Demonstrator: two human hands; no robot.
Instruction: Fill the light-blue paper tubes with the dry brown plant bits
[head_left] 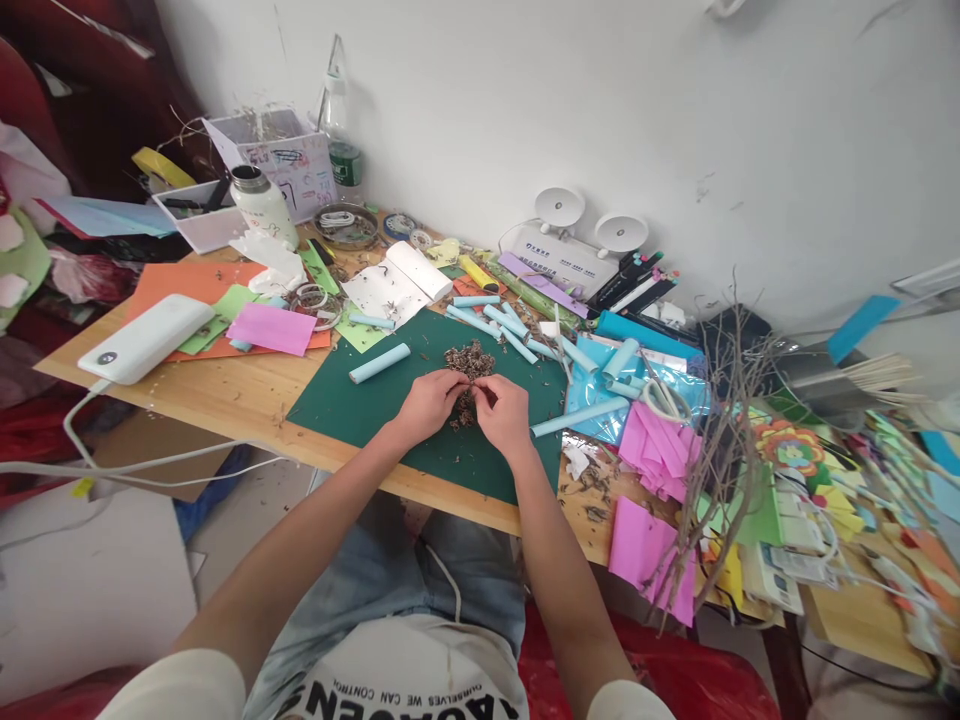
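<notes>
A clump of dry brown plant bits (469, 360) lies on the dark green mat (345, 400). Over its near part, my left hand (435, 402) and my right hand (501, 408) meet, thumbs and fingers pinched together. Their fingertips touch the brown bits; whether a single piece is held between them is too small to make out. Left of the clump rests a rolled light blue paper tube (379, 363). Several more blue tubes (517, 340) are heaped beyond and to the right of the mat.
A white power bank (146, 338) with a cable lies at the left. Behind stand a white bottle (264, 205) and a plastic bottle (343, 150). Bare twigs (724, 430), pink paper (652, 555) and scissors (666, 398) crowd the right. A paper roll (416, 270) lies behind the mat.
</notes>
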